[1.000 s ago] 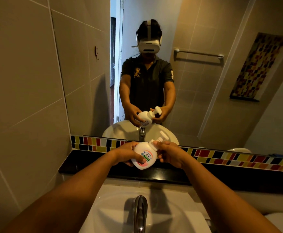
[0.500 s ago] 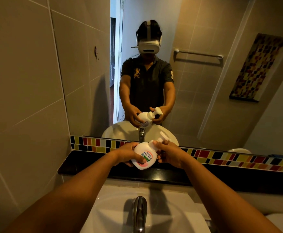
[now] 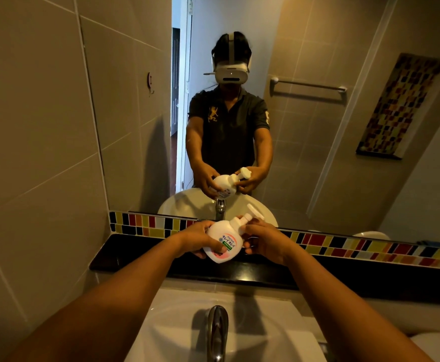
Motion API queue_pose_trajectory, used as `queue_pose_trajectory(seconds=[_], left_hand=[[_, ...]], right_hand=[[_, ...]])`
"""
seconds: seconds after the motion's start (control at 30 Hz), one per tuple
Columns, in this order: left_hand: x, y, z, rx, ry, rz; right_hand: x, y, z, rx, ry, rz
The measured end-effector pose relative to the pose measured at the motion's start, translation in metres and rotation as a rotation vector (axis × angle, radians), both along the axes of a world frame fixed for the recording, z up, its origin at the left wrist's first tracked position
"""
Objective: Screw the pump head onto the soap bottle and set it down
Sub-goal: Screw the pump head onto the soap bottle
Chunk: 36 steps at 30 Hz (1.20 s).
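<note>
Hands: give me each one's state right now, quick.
Left hand: closed around the soap bottle, held tilted above the black ledge.
Right hand: closed on the pump head.

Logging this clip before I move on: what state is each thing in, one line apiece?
Soap bottle: held off the ledge, tilted, neck pointing up and to the right.
Pump head: on the bottle's neck; how far it is screwed down is unclear.
Left hand: wrapped around the bottle's body.
Right hand: fingers at the pump collar.
Faucet: no water running.
Black ledge: bottle not on it.
</note>
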<state>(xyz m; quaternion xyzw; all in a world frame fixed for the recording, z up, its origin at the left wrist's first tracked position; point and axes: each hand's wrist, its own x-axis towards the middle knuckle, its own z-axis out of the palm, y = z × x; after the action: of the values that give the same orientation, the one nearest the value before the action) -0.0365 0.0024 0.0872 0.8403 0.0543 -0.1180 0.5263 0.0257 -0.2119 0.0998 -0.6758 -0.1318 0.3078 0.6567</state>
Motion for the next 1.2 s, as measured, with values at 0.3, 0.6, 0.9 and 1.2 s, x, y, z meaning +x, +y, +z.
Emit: queue_pose_trajectory(seconds=[0.3, 0.6, 0.9, 1.2], left_hand=[[-0.0015, -0.0032, -0.0004, 0.008, 0.001, -0.028], [-0.001, -0.0052, 0.0012, 0.027, -0.01, -0.034], [-0.0036, -0.0036, 0.0024, 0.034, -0.014, -0.023], [-0.0027, -0.0057, 0.0059, 0.026, -0.01, -0.002]], right_hand=[[-0.0008, 0.0014, -0.0057, -0.042, -0.034, -0.04], [0.0028, 0.0009, -0.0062, -0.059, -0.06, -0.058], [0.0058, -0.0034, -0.0058, -0.053, -0.042, 0.0], [0.0031, 0.0055, -0.0061, -0.099, -0.128, -0.029]])
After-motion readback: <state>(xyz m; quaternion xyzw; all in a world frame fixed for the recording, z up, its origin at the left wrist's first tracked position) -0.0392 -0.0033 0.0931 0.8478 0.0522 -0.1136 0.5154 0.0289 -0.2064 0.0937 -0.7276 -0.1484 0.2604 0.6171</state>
